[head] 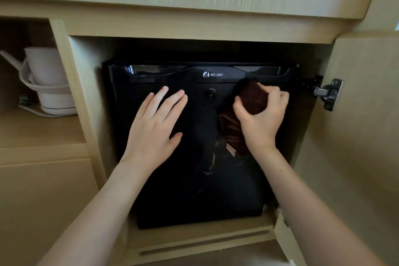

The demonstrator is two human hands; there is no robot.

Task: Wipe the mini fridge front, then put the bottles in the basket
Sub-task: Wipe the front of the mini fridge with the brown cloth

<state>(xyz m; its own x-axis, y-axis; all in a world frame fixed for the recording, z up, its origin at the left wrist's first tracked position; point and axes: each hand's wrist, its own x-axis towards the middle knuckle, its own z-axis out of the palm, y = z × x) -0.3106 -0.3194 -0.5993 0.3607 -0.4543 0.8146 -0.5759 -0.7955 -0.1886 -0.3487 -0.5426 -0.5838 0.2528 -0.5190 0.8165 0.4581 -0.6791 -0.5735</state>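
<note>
Two hands (151, 127) on blk fridge (194, 190)

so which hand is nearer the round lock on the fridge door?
Roughly even, left slightly nearer. Left hand lies flat on the mini fridge, fingertips just left of the lock; right hand grips the cloth to its right.

cabinet floor (200, 236) is holding the black mini fridge (194, 190) | left shelf (38, 129) is carrying a white kettle (48, 80)
</note>
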